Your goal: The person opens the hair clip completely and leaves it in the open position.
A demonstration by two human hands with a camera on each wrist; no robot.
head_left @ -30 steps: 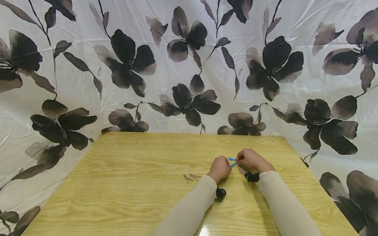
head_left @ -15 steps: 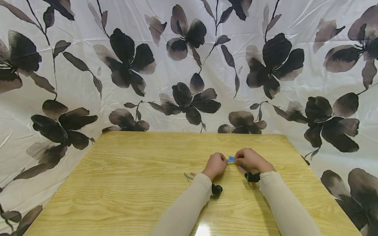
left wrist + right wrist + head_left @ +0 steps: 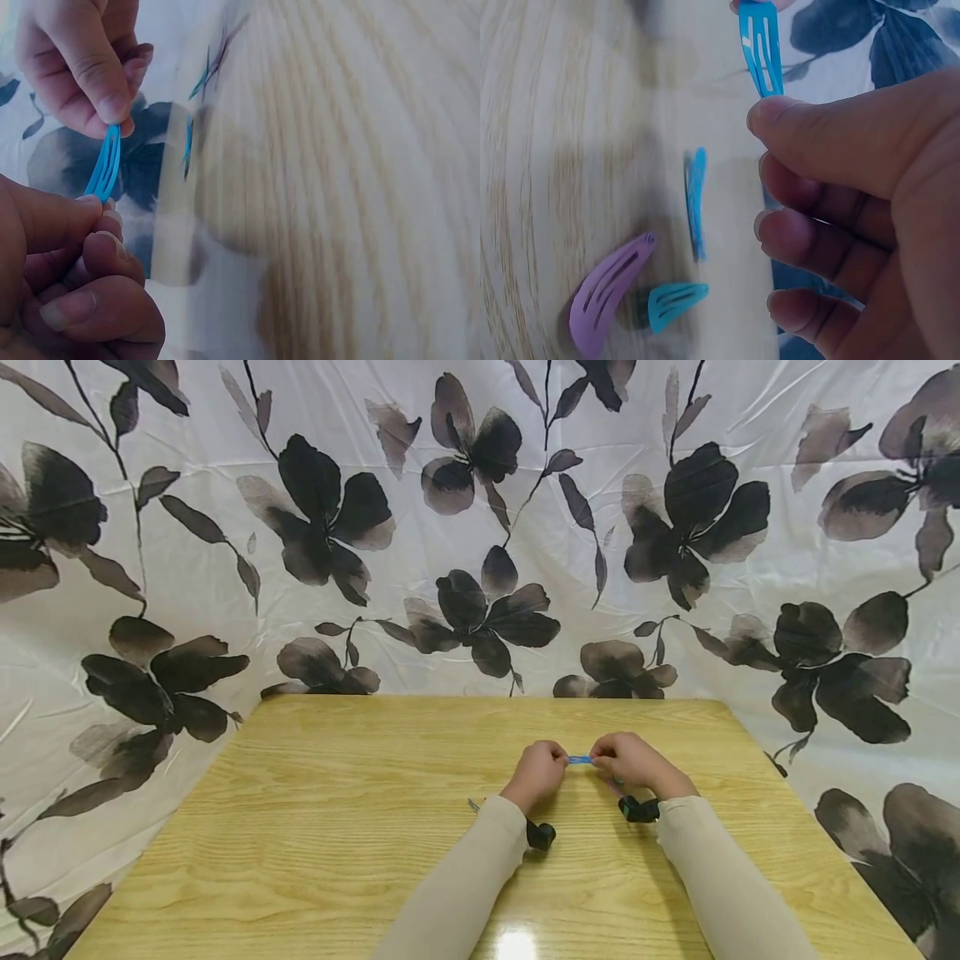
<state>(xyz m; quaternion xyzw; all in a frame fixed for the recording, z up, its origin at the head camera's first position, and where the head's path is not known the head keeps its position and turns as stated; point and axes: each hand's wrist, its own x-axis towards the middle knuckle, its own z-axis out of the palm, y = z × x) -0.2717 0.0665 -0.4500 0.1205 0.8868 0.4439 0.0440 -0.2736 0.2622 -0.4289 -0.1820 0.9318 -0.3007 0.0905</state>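
Observation:
A blue snap hair clip (image 3: 763,49) with long slots is held between both hands, over the table. My left hand (image 3: 538,772) pinches one end between thumb and forefinger. At the other end, my right hand (image 3: 633,760) grips it with thumb and fingertip, its other fingers loosely bent. In the right wrist view, a second blue clip (image 3: 697,202) lies on the table beside that hand, seen edge-on. Near it are a purple hair clip (image 3: 607,296) and a smaller teal hair clip (image 3: 676,304).
The wooden table (image 3: 337,843) backs onto a floral cloth (image 3: 480,527). A small grey piece (image 3: 473,805) shows beside the left sleeve, which hides what lies next to it. A black wrist camera (image 3: 540,837) hangs at the left wrist.
The left hand has moved left and away from the body, and the right hand slightly left. The blue clip now lies level between them. The left sleeve covers more of the small pieces.

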